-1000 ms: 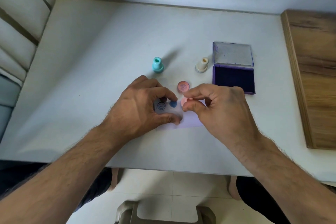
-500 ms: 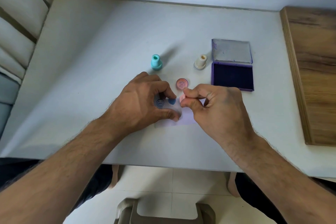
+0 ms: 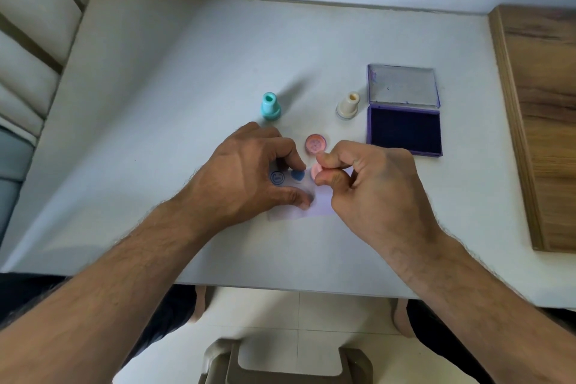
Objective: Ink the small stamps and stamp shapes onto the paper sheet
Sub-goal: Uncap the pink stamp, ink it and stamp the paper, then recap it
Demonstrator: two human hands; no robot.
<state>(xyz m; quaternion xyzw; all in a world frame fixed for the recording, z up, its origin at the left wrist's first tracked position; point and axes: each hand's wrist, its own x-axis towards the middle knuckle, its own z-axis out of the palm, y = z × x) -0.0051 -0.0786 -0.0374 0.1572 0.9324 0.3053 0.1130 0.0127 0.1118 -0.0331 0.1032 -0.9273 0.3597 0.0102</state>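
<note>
Both my forearms come up from the bottom corners of the frame and meet near the middle. My left hand [image 3: 249, 171] lies palm down, knuckles raised, fingers spread and curled, with the thumb stretched toward the centre and its tip pressed flat. My right hand [image 3: 371, 184] sits just right of centre, wrist slightly bent, fingers folded into a loose fist. Its thumb and forefinger are pinched together at the hand's left edge, pointing toward my left hand, the two hands close but not touching. Both arms are bare.
</note>
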